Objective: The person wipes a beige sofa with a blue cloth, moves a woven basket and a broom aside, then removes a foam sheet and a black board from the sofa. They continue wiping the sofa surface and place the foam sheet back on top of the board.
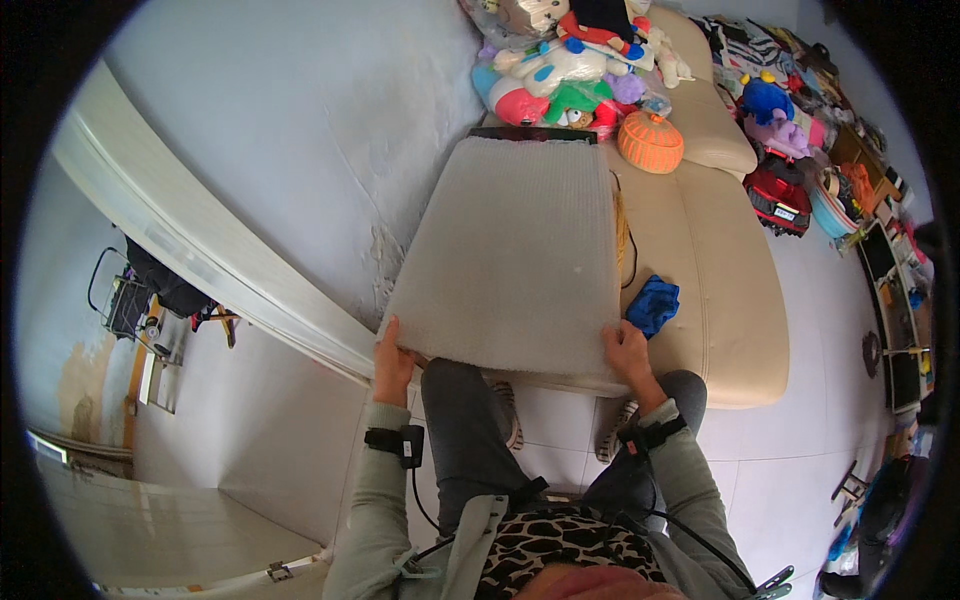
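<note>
A large grey sheet (pixel 510 255) with a finely ribbed surface lies over the left part of a beige leather sofa (pixel 742 337). My left hand (pixel 393 364) grips its near left corner, thumb on top and fingers hidden underneath. At the near right corner, my right hand (pixel 628 355) pinches the edge with curled fingers. Just past that hand lies a crumpled blue cloth (pixel 653 306). A glossy dark panel (pixel 532 135) shows beyond the sheet's far edge. Yellow woven material (pixel 621 229) and a dark cord (pixel 634 255) stick out along its right side.
Bagged plush toys (pixel 570 75) are heaped at the sofa's far end, beside an orange woven basket (pixel 650 142). A wall (pixel 315 150) and white door frame (pixel 225 240) border the left. A red toy car (pixel 778 199) stands on the floor at right. My knees flank the sheet's near edge.
</note>
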Action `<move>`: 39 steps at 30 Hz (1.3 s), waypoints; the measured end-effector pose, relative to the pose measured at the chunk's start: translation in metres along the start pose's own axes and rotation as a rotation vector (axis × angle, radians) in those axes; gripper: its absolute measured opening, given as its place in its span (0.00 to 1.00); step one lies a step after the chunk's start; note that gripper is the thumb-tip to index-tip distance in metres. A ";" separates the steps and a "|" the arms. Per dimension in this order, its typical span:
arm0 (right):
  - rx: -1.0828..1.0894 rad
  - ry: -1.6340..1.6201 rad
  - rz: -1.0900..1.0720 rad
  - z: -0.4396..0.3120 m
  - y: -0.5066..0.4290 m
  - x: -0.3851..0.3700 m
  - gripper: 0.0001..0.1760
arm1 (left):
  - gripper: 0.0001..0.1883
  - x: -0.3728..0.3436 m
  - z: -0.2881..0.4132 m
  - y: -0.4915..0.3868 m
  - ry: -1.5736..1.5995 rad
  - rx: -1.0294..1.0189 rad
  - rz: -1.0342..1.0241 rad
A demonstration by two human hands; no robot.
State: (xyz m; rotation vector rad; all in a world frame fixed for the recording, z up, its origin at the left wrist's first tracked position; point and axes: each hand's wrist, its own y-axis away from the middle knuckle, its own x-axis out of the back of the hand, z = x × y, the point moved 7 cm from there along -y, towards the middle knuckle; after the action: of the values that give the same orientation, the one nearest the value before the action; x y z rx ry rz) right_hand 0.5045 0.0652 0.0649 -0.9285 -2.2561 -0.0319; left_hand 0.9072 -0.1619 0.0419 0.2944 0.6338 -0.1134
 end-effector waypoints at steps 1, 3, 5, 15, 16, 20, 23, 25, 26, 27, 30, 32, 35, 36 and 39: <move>-0.011 0.023 0.010 0.001 -0.003 0.001 0.19 | 0.26 0.004 0.002 -0.005 -0.005 -0.011 0.018; 0.031 0.040 0.055 -0.003 -0.010 0.003 0.18 | 0.28 0.009 0.007 -0.014 -0.131 -0.070 0.026; 0.044 0.061 0.073 -0.005 -0.015 0.002 0.18 | 0.29 0.013 0.008 -0.024 -0.219 -0.107 0.035; 0.008 0.212 0.067 -0.003 -0.055 -0.017 0.18 | 0.28 0.009 0.001 -0.100 -0.508 -0.267 0.082; -0.010 0.212 0.068 -0.002 -0.060 -0.016 0.19 | 0.27 0.013 0.000 -0.103 -0.574 -0.286 0.115; 0.002 0.272 0.081 -0.006 -0.075 -0.016 0.19 | 0.26 0.014 -0.001 -0.106 -0.704 -0.387 0.092; -0.031 0.250 0.067 -0.007 -0.070 -0.020 0.19 | 0.25 0.011 0.007 -0.103 -0.866 -0.504 0.127; -0.075 0.246 0.040 -0.004 -0.062 -0.024 0.19 | 0.24 0.005 0.013 -0.101 -0.984 -0.592 0.143; -0.037 0.237 0.038 -0.006 -0.059 -0.024 0.20 | 0.24 0.003 0.014 -0.101 -1.031 -0.612 0.146; -0.017 0.234 0.041 -0.007 -0.056 -0.025 0.20 | 0.24 0.001 0.016 -0.099 -1.084 -0.635 0.161; -0.009 0.224 0.026 -0.007 -0.053 -0.027 0.21 | 0.25 -0.002 0.018 -0.095 -1.180 -0.666 0.177; -0.017 0.239 0.014 -0.009 -0.055 -0.027 0.21 | 0.25 -0.005 0.019 -0.094 -1.211 -0.673 0.188; -0.049 0.305 -0.005 -0.016 -0.056 -0.025 0.23 | 0.24 -0.006 0.017 -0.089 -1.285 -0.637 0.218; -0.062 0.326 -0.003 -0.019 -0.056 -0.023 0.24 | 0.24 -0.007 0.017 -0.089 -1.332 -0.616 0.226; -0.229 0.417 -0.099 -0.019 -0.053 -0.020 0.28 | 0.24 -0.016 0.022 -0.083 -1.454 -0.679 0.240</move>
State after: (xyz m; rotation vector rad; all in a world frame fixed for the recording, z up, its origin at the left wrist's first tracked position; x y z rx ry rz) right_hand 0.4923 0.0083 0.0791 -0.8340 -1.9294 -0.4920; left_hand 0.8904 -0.2475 0.0489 -0.3899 -0.8167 0.1304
